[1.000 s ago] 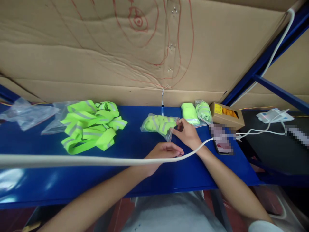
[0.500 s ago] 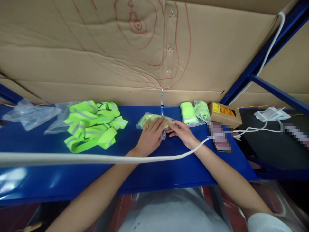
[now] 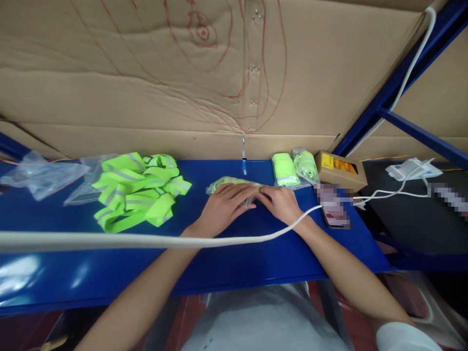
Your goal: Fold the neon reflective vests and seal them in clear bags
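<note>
A clear plastic bag (image 3: 215, 185) with a neon yellow-green reflective strap inside lies on the blue table. My left hand (image 3: 223, 207) rests across the top of the bag, fingers together over it and thumb beneath at the near edge. From the other side, my right hand (image 3: 280, 202) has its bent fingers at the bag's right end, touching my left fingertips. Both hands cover much of the bag, so the exact grip of the right fingers is partly hidden. To the left is a loose pile of neon reflective straps (image 3: 139, 187).
Two bagged straps, one folded flat (image 3: 285, 168) and one rolled (image 3: 306, 165), stand by a cardboard box (image 3: 341, 170). A phone (image 3: 334, 212) lies at right. Clear bags (image 3: 46, 173) lie far left. A white cable (image 3: 146, 241) crosses in front of my forearms.
My left hand has flattened over the bag and shifted slightly nearer to me. My right hand has turned palm down, its fingers now against the bag's right end.
</note>
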`<state>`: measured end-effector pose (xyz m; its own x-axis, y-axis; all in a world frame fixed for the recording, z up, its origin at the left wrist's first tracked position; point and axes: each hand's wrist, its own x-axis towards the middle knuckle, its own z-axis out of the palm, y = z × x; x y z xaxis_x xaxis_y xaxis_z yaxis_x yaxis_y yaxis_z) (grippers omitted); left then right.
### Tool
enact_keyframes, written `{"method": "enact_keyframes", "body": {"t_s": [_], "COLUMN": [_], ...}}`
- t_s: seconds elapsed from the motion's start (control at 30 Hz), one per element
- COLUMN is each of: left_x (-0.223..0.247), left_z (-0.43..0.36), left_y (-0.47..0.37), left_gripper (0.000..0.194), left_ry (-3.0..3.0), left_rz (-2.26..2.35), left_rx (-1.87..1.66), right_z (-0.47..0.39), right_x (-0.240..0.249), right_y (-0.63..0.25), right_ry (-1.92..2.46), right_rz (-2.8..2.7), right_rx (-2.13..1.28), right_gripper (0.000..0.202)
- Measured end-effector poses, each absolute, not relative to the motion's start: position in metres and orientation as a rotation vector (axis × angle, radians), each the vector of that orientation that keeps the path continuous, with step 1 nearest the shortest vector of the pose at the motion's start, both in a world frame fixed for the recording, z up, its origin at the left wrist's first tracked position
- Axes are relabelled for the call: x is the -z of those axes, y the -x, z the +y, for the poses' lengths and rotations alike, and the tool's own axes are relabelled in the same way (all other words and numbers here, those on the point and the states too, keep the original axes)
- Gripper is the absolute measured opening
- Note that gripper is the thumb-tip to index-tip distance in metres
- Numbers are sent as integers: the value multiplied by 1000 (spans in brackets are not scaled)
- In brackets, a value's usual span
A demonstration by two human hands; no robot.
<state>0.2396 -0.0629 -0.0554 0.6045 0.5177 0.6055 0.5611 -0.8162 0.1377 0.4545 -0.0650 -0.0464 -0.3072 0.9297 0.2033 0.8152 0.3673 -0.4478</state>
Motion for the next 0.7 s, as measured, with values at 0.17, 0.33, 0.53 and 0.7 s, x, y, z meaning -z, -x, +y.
{"method": "enact_keyframes", "body": {"t_s": [0.17,0.33,0.53,0.7], "left_x": [52,45,33,19], "left_z": [-62,-58,-69,-90], "left_y": [-235,-219,-216,-234], "left_gripper": [43,38,41,46], "left_ry": [2815,2793,2922,2906], "left_rz": [-850,-1115,-1241,-1264], "left_rx": [1120,1359,1667,2033], "right_z": [-67,-65,-76,-91], "right_x": [43,40,30,6], "right_y": [-452,-461,-460,-463], "right_ry": [1682,1171,852,816], "right_rz": [-2149,-2206,-1933,-1859], "right_rx": [-217,-455,-201,-173], "right_gripper": [37,30,14,8]}}
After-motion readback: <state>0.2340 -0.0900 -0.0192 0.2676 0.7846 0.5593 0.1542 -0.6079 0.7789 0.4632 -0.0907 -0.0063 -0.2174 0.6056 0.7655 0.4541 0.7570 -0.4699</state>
